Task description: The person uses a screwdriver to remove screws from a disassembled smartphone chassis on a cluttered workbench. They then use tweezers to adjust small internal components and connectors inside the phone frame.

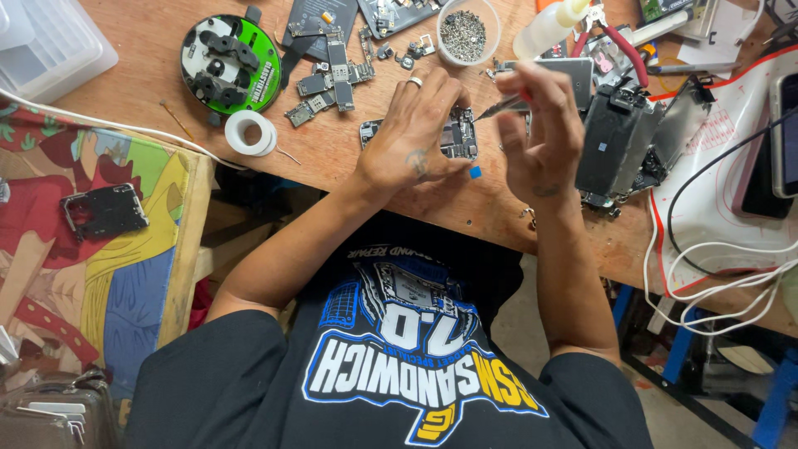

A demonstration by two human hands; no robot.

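Circuit board (460,137) on wooden bench (332,158), under left hand (416,133) | left hand pressed flat on board, fingers spread | right hand (539,133) pinching tweezers (501,106), tip at board's right edge | hands close, not touching

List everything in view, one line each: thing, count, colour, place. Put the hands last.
circuit board: one, dark, bench centre, under left hand
tweezers: one, metal, in right hand
screw cup: one, clear, top centre
round disc: one, green and black, top left
tape roll: one, white, below disc
board pieces: several, dark, right of disc
phone frame: one, black, right of hands
pliers: one, red-handled, top right
cables: several, white, right edge
black plate: one, on coloured cloth, left
left hand: on board
right hand: holds tweezers
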